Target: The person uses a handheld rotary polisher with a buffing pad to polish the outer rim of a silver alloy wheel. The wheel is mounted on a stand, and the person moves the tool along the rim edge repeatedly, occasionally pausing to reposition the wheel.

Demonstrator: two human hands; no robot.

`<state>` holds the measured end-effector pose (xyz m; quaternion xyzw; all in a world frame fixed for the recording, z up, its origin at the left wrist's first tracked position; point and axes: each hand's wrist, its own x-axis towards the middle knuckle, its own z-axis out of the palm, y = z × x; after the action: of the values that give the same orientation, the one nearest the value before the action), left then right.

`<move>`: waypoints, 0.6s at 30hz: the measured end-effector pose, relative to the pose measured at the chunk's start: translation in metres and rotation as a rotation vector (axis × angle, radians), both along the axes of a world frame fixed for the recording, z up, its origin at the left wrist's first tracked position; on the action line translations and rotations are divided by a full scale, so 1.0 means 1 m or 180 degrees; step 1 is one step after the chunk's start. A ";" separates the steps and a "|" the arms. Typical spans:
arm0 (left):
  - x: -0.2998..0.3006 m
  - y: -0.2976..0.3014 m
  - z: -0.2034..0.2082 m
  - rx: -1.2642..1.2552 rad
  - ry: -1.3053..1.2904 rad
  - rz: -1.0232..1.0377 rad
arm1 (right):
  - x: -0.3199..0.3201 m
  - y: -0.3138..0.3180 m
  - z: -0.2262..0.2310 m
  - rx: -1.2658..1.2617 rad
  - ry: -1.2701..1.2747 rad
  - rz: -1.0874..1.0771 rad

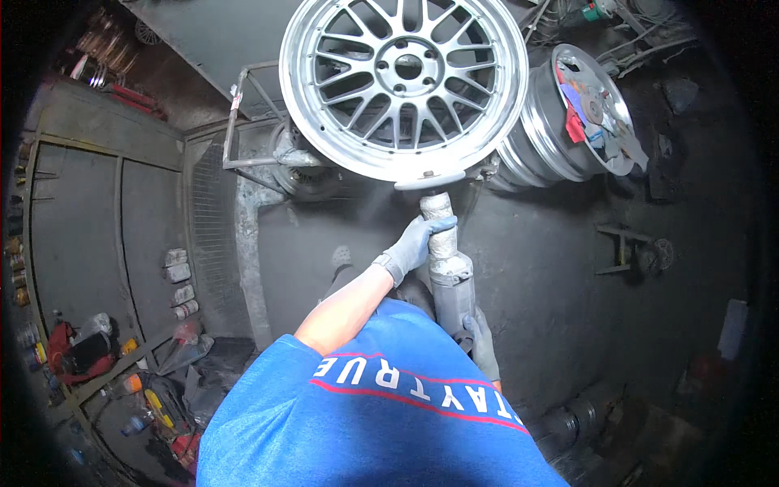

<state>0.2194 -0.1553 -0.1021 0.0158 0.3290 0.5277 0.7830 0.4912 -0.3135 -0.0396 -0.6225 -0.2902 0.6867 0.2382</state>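
A silver multi-spoke car wheel rim point(375, 166) sits in front of me at the top of the view. I hold an angle grinder point(453, 288) with a wrapped, dusty neck. Its white disc point(430, 182) is at the rim's near edge; whether it touches, I cannot tell. Wearing a grey glove, my left hand point(412, 245) wraps round the neck just behind the disc. My right hand point(482, 345), gloved too, grips the rear of the body, its fingers partly hidden behind the tool.
At the right, another wheel rim point(531, 146) lies on its side with sanding scraps point(596, 114) in it. A metal frame point(243, 162) stands left of the wheel. A small stand point(623, 247) is on the floor at right. Bags and tools clutter the lower left by a metal cabinet point(105, 211).
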 end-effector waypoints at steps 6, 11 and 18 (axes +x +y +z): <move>-0.060 -0.026 0.004 -0.0114 0.0324 -0.0033 | -0.064 -0.032 -0.009 -0.0254 0.0075 -0.0127; -0.102 -0.034 0.008 -0.0041 0.0597 0.0149 | -0.096 -0.025 -0.013 -0.0180 0.0558 0.0030; -0.117 -0.025 0.018 -0.0176 0.0800 0.0854 | -0.091 0.022 -0.042 0.0213 0.0524 0.0609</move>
<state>0.1027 -0.1802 -0.0840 0.0161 0.4378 0.6120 0.6584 0.4000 -0.2917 -0.0820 -0.5252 -0.3505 0.7450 0.2152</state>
